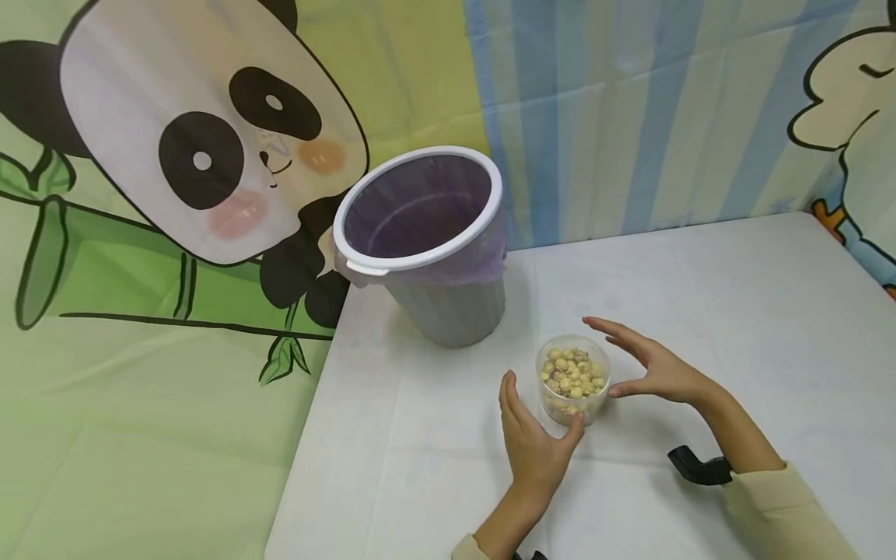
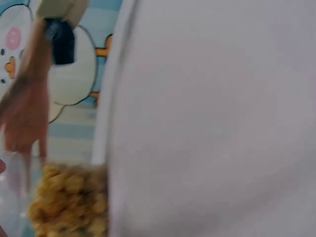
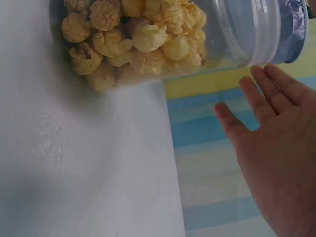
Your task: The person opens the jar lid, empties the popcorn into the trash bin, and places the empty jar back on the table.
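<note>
Jar [image 1: 558, 410] with popcorn [image 1: 574, 377] inside stands upright on the table [image 1: 420, 451], well in from the left edge; standing so, I think, it should hold the loose pieces in. Nearest me, my left hand [image 1: 535, 455] is open on its left, fingers straight and thumb out toward the near side. My right hand [image 1: 661, 371] is open too, across from it, thumb spread apart from the fingers. I cannot tell whether either thumb touches. Such a pairing probably suits a round body, framing it from both sides. Beyond, at the far left corner, stands the bin [image 1: 448, 307]. Its purple bag [image 1: 483, 268] is folded over the outside, likely pinned by the white ring [image 1: 495, 194]. Behind the far edge hangs a printed cloth [image 1: 588, 101].
</note>
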A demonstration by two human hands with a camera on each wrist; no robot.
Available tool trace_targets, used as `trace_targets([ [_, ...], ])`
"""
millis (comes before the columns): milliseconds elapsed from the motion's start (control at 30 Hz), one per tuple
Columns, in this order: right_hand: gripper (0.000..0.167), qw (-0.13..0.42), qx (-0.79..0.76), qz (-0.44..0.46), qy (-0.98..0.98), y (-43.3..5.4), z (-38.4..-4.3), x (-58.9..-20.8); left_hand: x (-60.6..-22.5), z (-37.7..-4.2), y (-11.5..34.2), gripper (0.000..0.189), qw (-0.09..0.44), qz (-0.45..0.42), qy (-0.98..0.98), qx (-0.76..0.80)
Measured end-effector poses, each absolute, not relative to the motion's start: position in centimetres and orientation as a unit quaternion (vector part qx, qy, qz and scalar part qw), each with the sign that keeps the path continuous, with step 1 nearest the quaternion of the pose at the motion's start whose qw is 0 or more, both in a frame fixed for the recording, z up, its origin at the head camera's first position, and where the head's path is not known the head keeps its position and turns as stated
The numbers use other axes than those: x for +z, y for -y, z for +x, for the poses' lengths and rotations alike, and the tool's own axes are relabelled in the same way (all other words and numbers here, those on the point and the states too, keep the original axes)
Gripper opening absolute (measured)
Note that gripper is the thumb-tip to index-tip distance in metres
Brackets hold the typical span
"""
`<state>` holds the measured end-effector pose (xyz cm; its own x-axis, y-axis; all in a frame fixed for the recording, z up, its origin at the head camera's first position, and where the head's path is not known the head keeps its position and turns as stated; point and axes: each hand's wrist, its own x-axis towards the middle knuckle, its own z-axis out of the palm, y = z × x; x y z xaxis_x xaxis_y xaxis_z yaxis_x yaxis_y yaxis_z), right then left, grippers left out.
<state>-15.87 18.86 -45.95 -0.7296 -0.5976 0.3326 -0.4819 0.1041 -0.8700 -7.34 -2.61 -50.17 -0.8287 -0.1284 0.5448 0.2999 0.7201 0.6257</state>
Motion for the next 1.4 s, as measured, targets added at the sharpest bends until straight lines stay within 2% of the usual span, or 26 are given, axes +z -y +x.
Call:
trace_targets([
  [200, 0.103, 0.134, -0.583, -0.415, -0.686, -18.2, -17.9, -47.6, -53.4, -8.0, 0.5, 0.109, 0.269, -0.024, 0.869, -0.415],
  [467, 0.105, 0.215, -0.606, -0.425, -0.637, -17.4, -19.3, -48.9, -55.5, -9.2, -0.8, 0.109, 0.282, -0.037, 0.845, -0.453],
  [600, 0.105, 0.224, -0.608, -0.414, -0.639, -17.4, -19.2, -49.2, -56.0, -9.5, -1.1, 0.112, 0.288, -0.049, 0.833, -0.470],
  [800, 0.102, 0.226, -0.628, -0.403, -0.626, -17.3, -19.2, -49.4, -56.3, -10.0, -1.4, 0.111, 0.269, -0.049, 0.826, -0.492],
  [1100, 0.100, 0.234, -0.659, -0.384, -0.603, -17.2, -19.3, -49.7, -56.4, -10.5, -1.4, 0.106, 0.290, -0.055, 0.830, -0.474],
  [1400, 0.095, 0.220, -0.703, -0.371, -0.565, -17.6, -18.8, -49.5, -54.3, -10.4, -1.0, 0.105, 0.287, -0.058, 0.847, -0.443],
])
